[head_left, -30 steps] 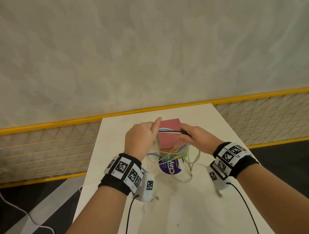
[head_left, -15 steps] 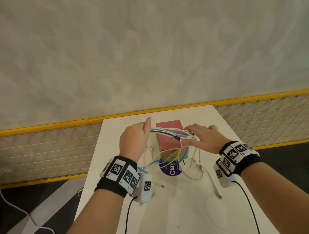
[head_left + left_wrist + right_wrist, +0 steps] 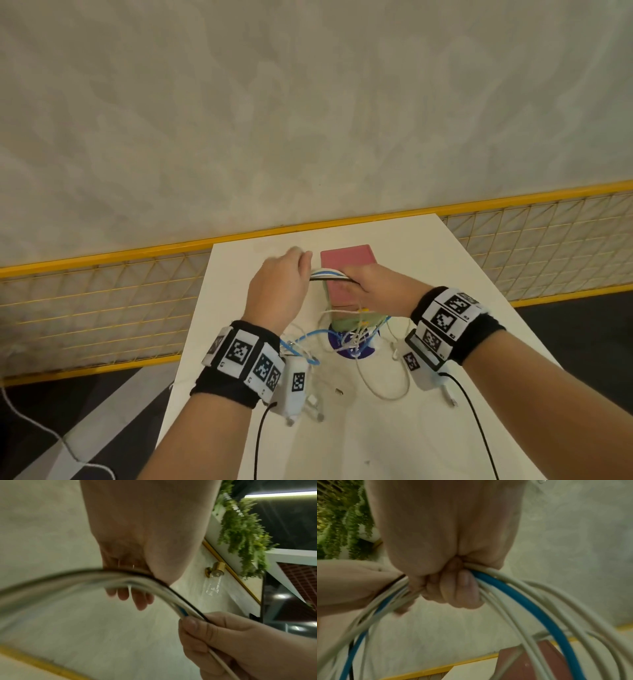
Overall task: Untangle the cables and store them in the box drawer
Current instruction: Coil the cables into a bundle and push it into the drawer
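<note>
White desk [image 3: 428,428] against a grey wall: cables [image 3: 329,275] bunched above the pink box [image 3: 346,260] near its far edge, right hand [image 3: 380,291] and left hand [image 3: 279,287] clenching them. Light, limp, tangle-prone; grip gathered strands, not plugs.

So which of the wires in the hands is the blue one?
The blue cable runs through the right hand, among several white cables. It is the only coloured one there besides a thin black cable.

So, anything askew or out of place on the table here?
Mostly the cables: loose ends hang tangled over the box front and sprawl on the table. Left hand and right hand grip one bunch above the box. No damage visible.
</note>
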A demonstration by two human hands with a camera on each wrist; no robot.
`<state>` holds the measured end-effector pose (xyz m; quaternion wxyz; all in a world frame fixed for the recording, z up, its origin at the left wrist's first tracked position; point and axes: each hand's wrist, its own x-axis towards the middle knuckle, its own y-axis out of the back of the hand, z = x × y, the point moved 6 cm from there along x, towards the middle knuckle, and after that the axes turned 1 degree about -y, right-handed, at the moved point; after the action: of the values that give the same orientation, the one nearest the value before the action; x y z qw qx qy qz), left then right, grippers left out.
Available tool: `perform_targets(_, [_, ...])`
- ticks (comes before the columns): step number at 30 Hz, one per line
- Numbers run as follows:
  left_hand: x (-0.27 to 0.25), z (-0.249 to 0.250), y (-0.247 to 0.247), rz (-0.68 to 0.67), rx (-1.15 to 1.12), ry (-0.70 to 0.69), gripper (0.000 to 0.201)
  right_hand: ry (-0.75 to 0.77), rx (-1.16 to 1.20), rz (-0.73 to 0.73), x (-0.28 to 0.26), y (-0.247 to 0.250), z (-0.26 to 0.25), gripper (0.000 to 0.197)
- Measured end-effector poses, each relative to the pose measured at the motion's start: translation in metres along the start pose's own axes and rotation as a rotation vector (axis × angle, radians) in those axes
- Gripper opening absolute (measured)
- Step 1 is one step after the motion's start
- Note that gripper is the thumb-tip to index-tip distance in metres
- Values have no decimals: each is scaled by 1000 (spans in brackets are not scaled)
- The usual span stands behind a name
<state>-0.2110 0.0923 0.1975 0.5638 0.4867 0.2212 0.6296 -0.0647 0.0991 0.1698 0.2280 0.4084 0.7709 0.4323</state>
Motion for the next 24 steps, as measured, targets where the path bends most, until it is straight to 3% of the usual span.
perform_targets(2, [0,21,1,14,-74,-127,37,22,-78,-18,5,-3,-4,28])
perform_targets(3, [-2,32,-3,-45,-118,-146,43,48,-97,-23,8,-5,-7,26])
perform_targets(6, [-8,43,-24,-240,-2,-126,61,79,-92,-22,8,5,-15,18])
perform_targets(9, [-7,34,-25,-265,82,-91,60,52,74,85,-1,29,-4,11])
perform_targets(12, [-4,29,-16,-207,30,-59,62,-12,306,135,-14,43,15,20])
perform_targets(14, [0,29,-7,-144,-66,-28,60,-23,394,115,-21,44,23,14])
perform_targets(17, [8,22,13,-14,-240,49,64,-96,316,120,-30,38,42,12])
perform_targets(20, [17,13,35,112,-366,97,60,-207,223,85,-43,14,79,22])
perform_targets(24, [21,17,43,154,-403,86,60,-345,8,-10,-52,-18,107,17])
